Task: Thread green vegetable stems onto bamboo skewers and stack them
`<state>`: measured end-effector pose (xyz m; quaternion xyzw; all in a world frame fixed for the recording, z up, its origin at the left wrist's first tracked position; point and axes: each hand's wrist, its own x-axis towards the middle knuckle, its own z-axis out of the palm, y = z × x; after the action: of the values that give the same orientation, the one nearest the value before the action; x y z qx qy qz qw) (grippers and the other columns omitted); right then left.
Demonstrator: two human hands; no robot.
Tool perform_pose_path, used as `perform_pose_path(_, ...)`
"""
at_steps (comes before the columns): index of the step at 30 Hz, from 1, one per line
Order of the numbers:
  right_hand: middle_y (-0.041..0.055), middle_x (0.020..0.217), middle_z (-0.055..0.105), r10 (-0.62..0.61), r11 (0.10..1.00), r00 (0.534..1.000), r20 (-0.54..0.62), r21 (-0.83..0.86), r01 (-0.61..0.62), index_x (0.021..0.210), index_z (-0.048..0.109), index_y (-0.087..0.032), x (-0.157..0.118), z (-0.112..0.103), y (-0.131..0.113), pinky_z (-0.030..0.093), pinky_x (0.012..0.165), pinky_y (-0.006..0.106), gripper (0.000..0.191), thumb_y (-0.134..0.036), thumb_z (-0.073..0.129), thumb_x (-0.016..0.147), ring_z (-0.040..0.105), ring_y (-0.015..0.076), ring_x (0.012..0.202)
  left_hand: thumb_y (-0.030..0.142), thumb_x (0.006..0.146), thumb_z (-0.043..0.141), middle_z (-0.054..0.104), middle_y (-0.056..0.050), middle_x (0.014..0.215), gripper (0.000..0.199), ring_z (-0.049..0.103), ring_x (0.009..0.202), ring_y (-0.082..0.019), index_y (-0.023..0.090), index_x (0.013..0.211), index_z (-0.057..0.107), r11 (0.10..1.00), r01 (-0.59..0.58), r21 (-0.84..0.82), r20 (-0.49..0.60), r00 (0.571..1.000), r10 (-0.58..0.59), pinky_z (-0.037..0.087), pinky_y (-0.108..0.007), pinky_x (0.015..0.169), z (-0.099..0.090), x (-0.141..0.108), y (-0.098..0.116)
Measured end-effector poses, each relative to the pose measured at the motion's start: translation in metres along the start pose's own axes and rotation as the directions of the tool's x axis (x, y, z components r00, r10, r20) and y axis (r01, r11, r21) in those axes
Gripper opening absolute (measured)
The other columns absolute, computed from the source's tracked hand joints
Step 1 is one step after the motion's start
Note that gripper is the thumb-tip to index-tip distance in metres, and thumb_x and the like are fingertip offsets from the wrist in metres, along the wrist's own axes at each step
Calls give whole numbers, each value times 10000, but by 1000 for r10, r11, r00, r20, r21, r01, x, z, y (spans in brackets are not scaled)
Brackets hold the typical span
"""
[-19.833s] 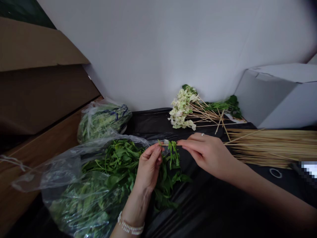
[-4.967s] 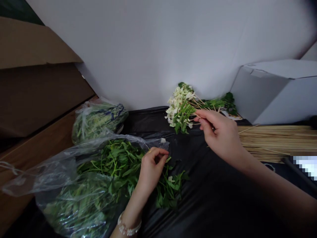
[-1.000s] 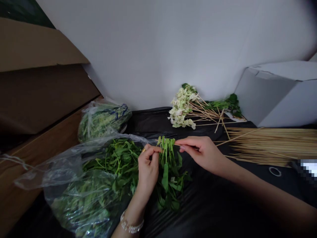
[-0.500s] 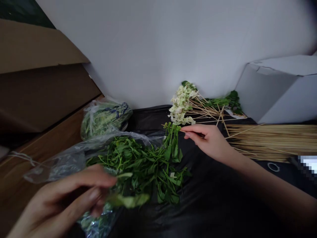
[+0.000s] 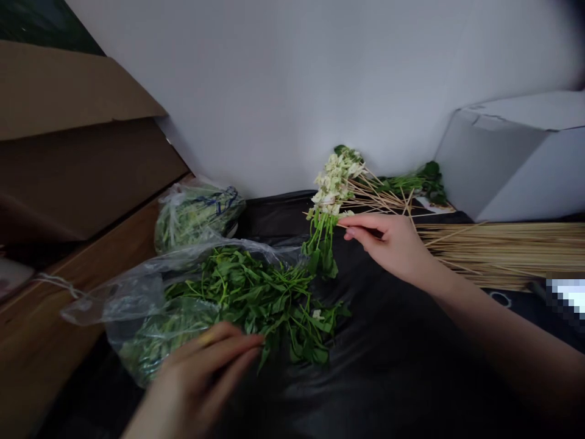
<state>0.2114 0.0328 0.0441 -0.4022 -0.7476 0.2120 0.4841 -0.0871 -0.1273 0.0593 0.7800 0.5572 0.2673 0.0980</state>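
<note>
My right hand (image 5: 388, 241) pinches one end of a thin wooden skewer, and several leafy green stems (image 5: 323, 238) hang from it. Behind them lie skewers threaded with pale green-white leaf pieces (image 5: 336, 177), their bare ends pointing right. Lower left, my left hand (image 5: 210, 366) is closed in a pinch beside the loose leafy greens (image 5: 256, 286). A green leaf shows at its fingertips; the rest of what it grips blends with the pile. These greens spill out of a clear plastic bag (image 5: 132, 299).
A thick bundle of bare skewers (image 5: 507, 253) lies at right, before a white box (image 5: 512, 164). At the back left sits another bag of greens (image 5: 196, 213), near a cardboard box (image 5: 82, 171). Black plastic sheeting (image 5: 365, 366) covers the surface. A white wall (image 5: 292, 91) stands behind.
My left hand has moved right, to the near edge of the greens; the blurred leafy sprig formerly held there no longer shows clearly. My right hand keeps its pinch on the skewer.
</note>
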Motion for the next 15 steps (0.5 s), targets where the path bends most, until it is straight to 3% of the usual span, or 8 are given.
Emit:
perform_pose_path(3,44,886,770,-33,999,999,-13,-22,32,1045,739,-164,-1,-3,-4,578,745,293,250,-139,566,866,722,164,800,204,920,511,686,-61,871,241,656,758,-167,231,934,750,992,9,129,196,980,-34,511,-260,697,47,42,17)
perform_pose_path(7,38,898,771,-59,998,998,-31,-18,58,1048,736,-173,0,-5,-6,578,758,299,246,-151,559,879,724,162,795,231,934,478,689,-101,995,256,693,800,-227,196,913,731,855,138,500,269,914,-305,508,-302,656,96,69,21)
perform_pose_path(10,30,908,771,-67,998,997,-27,-17,67,1046,735,-182,0,-6,-6,579,765,304,250,-143,556,877,725,163,795,290,940,470,684,-113,1034,267,701,805,-251,182,913,713,788,141,599,251,902,-352,491,-308,621,113,68,15)
perform_pose_path(15,24,943,768,-55,998,998,-1,-18,55,1051,736,-209,-1,-6,-5,578,786,318,265,-149,542,881,725,167,813,283,938,463,682,-87,1030,246,686,796,-220,221,941,701,840,130,526,203,940,-273,439,-274,597,121,59,10)
